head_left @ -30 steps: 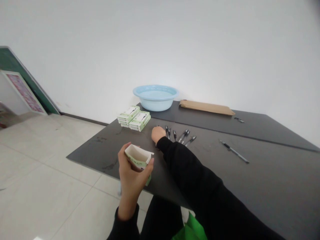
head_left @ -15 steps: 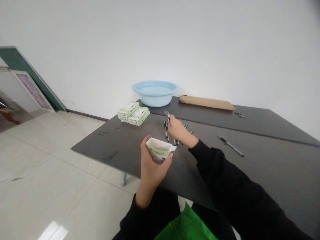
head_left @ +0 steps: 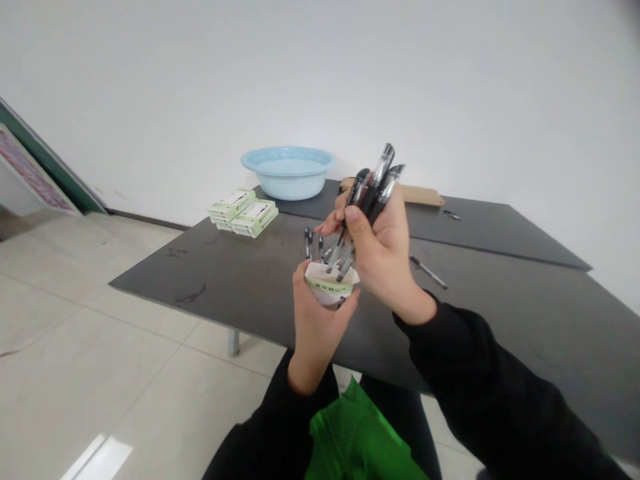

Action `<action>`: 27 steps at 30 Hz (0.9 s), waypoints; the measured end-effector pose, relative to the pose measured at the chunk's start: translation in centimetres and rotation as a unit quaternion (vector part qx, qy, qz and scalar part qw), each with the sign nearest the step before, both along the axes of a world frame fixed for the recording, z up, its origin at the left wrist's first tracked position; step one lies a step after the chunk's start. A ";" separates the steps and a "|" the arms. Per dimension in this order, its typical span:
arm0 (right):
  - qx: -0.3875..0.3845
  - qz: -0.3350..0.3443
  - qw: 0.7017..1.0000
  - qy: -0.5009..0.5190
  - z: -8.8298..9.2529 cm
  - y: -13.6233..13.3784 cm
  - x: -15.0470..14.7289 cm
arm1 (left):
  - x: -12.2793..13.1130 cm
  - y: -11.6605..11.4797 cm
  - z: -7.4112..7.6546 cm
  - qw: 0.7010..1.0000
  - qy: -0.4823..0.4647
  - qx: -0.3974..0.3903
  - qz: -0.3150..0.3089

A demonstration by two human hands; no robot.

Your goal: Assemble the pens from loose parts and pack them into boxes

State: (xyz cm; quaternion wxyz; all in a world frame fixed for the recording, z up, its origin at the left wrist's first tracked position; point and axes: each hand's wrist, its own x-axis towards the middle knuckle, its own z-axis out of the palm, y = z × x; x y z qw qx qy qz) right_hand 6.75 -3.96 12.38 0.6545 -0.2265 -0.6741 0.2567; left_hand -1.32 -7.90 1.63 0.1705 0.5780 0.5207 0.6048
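My left hand [head_left: 320, 327] is closed around a small white and green cardboard box [head_left: 331, 288], its open end facing up. Above it, my right hand [head_left: 383, 243] grips a bundle of several pens [head_left: 373, 193], black caps up and clear barrels slanting down. The lower pen tips are at the mouth of the box; whether any is inside I cannot tell. More pens [head_left: 307, 243] lie on the dark table behind the box, partly hidden by my hands.
Stacked white and green boxes [head_left: 243, 212] sit at the table's left, near a light blue basin [head_left: 290, 175]. Brown cardboard [head_left: 423, 195] lies at the back. A single pen [head_left: 429, 272] rests to the right, and a short black item [head_left: 451, 215] farther back. The dark table [head_left: 165, 273] ends at the left.
My right hand has lifted the bundle of pens from the table and brought it over the box. My left hand still holds the box. The view has shifted slightly right.
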 end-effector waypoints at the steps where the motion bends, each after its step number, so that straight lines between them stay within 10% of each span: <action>1: -0.006 0.005 1.000 -0.010 -0.4 0.1 -0.2 | 0.1 -0.1 0.1 1.000 0.003 -0.002 -0.005; 19: -0.149 0.218 0.964 -0.041 -1.8 0.7 0.6 | 0.4 -0.3 -0.1 0.998 0.046 0.029 -0.021; 27: -0.207 0.212 0.951 -0.091 -1.6 -0.1 2.8 | 0.0 0.1 -0.3 0.998 0.043 0.020 -0.028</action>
